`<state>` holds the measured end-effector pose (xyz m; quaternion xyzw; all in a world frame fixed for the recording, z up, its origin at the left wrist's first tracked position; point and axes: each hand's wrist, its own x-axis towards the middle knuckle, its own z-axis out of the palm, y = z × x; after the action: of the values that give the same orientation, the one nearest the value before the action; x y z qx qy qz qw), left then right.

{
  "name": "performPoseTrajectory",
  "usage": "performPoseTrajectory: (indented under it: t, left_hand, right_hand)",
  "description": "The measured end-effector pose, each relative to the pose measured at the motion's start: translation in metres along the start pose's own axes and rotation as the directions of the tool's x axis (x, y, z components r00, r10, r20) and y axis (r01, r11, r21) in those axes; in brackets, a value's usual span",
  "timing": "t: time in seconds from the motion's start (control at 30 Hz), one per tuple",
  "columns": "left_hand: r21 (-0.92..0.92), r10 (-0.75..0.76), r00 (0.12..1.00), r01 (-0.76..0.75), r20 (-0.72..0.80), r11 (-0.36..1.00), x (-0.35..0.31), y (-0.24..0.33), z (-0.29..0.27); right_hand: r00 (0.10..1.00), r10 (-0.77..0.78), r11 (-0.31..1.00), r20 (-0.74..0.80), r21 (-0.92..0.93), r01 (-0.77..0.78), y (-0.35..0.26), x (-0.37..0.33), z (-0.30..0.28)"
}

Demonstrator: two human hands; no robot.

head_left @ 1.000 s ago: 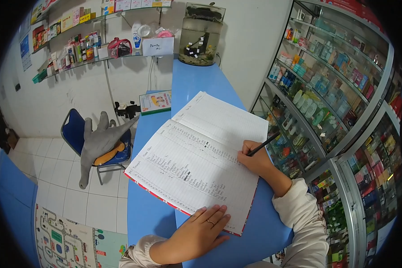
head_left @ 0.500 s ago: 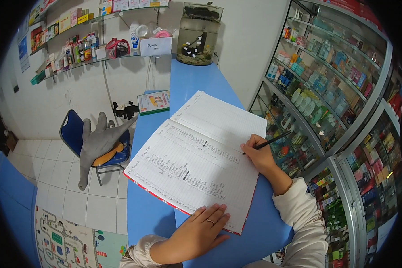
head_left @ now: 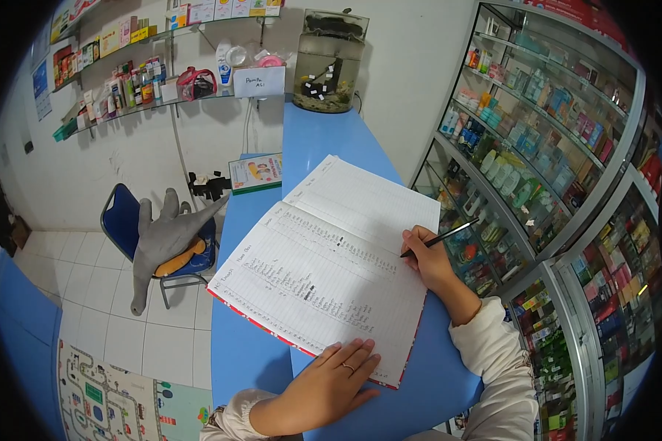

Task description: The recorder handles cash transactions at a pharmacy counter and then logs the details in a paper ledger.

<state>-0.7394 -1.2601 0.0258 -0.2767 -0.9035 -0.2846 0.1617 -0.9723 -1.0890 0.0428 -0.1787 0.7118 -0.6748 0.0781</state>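
A large lined notebook (head_left: pixel 331 272) with a red cover edge lies spread open on the blue counter (head_left: pixel 257 367). Handwritten columns fill much of its near page, while the far page is mostly blank. My right hand (head_left: pixel 428 261) grips a black pen (head_left: pixel 452 231), its tip at the notebook's right side near the ends of the written rows. My left hand (head_left: pixel 327 386), with a ring on one finger, lies flat with fingers stretched over the page's near edge.
A fish tank (head_left: pixel 329 66) stands at the counter's far end. Thin booklets (head_left: pixel 256 173) lie beyond the notebook. To the right rise glass cabinets (head_left: pixel 522 132) full of goods. A blue chair (head_left: pixel 121 220) holding a grey plush toy (head_left: pixel 162 239) is at left, below stocked wall shelves (head_left: pixel 147 103).
The whole view has shifted slightly. My right hand and the pen have tilted a little on the page. My left hand stays in place.
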Motion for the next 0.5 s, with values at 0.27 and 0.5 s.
performPoseTrajectory:
  t: [0.27,0.5]
  left_hand:
    - [-0.001,0.007,1.0,-0.007,0.011,1.0,0.0016,-0.0009,-0.0017]
    - [-0.006,0.007,1.0,-0.007,0.005,1.0,0.0024,-0.0016,0.0]
  right_hand:
    - [1.0,0.006,0.999,0.017,-0.043,-0.005,-0.0029,-0.0006,0.0]
    - [1.0,0.009,0.998,0.022,-0.062,-0.007,-0.0038,-0.0015,-0.0006]
